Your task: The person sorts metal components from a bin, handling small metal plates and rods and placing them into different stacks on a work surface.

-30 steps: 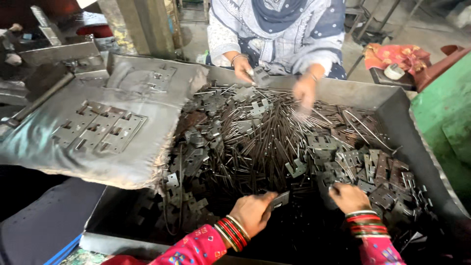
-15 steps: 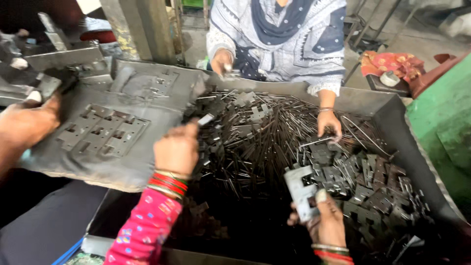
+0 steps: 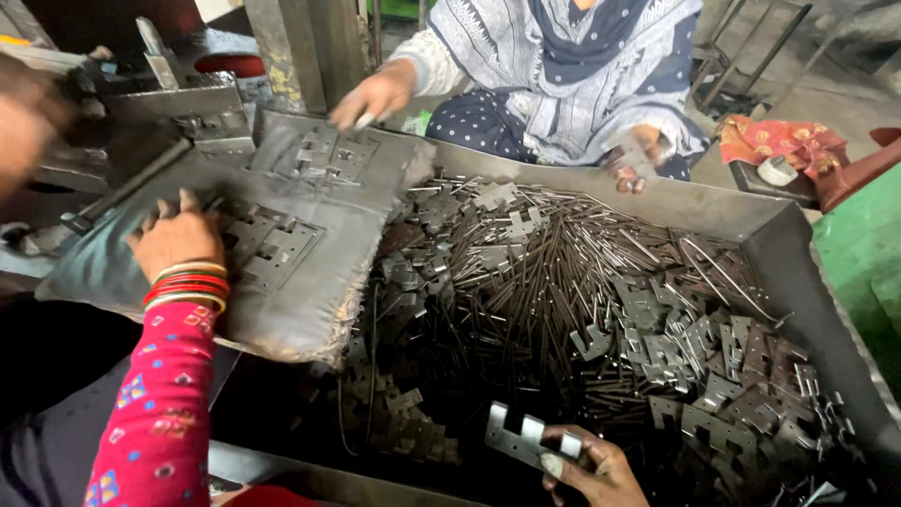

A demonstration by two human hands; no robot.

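At six o'clock, low in the dark steel tray (image 3: 713,202), the right hand (image 3: 587,469) pinches a flat grey notched metal plate (image 3: 522,437) — its long axis runs from ten to four o'clock, the notches facing up. At nine o'clock the left hand (image 3: 176,239) rests spread, palm down, on a grey padded cushion (image 3: 310,282) bearing similar plates.

left hand (image 3: 176,239) moved from tray to grey cushion (image 3: 310,282) | right hand (image 3: 587,465) lifted notched metal plate (image 3: 521,437) from heap
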